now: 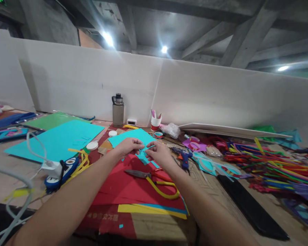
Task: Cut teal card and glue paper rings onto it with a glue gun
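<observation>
A small piece of turquoise paper (143, 158) is held up between my two hands, above the red sheets. My left hand (130, 147) pinches its left side with the fingertips. On the other side, my right hand (157, 153) grips it between thumb and fingers. Behind them lies a larger turquoise sheet (122, 137) with a cut edge. Scissors (154, 181) with yellow and red handles rest on the red paper (110, 188) just below my hands, blades pointing left. The exact shape of the small piece is partly hidden by my fingers.
A blue glue gun (186, 158) lies to the right, near a black tray-like object (251, 205) and a heap of coloured pipe cleaners (272, 160). A grey bottle (118, 111) and a pen cup (156, 123) stand at the back. A power strip (61, 174) with cables sits left.
</observation>
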